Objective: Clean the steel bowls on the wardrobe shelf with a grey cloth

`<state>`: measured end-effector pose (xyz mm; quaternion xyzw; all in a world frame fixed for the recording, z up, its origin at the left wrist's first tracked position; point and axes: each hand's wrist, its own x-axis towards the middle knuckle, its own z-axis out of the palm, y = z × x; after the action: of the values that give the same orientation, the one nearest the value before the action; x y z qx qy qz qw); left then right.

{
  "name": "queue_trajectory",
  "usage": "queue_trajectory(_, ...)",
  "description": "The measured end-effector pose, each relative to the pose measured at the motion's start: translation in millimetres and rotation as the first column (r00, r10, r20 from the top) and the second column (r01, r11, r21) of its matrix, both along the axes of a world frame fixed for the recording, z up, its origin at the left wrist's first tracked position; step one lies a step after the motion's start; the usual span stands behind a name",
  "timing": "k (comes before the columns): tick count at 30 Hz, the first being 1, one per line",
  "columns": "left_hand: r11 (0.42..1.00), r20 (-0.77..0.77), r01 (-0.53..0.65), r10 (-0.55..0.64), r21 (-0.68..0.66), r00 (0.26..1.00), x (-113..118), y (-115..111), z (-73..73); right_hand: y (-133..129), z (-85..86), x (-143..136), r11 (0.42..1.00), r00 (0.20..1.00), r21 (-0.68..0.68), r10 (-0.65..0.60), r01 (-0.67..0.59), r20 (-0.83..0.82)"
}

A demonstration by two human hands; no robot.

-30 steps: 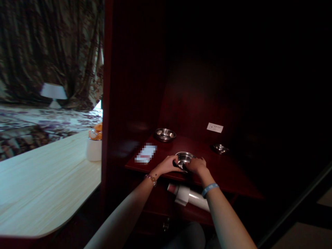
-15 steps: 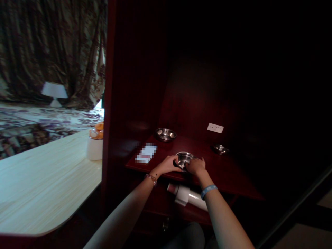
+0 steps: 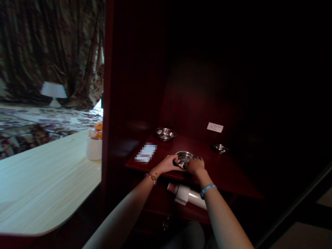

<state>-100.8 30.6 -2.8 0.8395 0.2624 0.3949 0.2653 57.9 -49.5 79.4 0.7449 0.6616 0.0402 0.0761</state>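
Observation:
Near the front edge of a dark red shelf [image 3: 220, 173] is a shiny metal bowl [image 3: 184, 157]. My left hand [image 3: 168, 164] grips its left side, thumb at the rim. At its right side is my right hand [image 3: 196, 165], with fingers bent down into the bowl; whether they pinch anything inside is hidden. A second metal bowl [image 3: 165, 134] rests at the back left of the shelf, and a smaller metal dish [image 3: 220, 148] sits at the back right. A blurred white card or paper [image 3: 146, 153] lies at the shelf's left.
Below the shelf lies a white cylindrical object [image 3: 190, 196] with a reddish end. A white socket plate [image 3: 215, 127] is on the back wall. To the left, a pale wooden table [image 3: 52, 176] holds a white jar [image 3: 94, 148] with an orange top. A lamp [image 3: 54, 93] stands farther back.

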Motion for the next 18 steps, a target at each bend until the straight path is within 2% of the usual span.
queue_trajectory(18,0.998,0.029,0.010,-0.009,-0.055,1.000,1.0,-3.5,6.0,15.6,-9.1,10.8,0.996,0.998,-0.088,0.016,-0.021,-0.058)
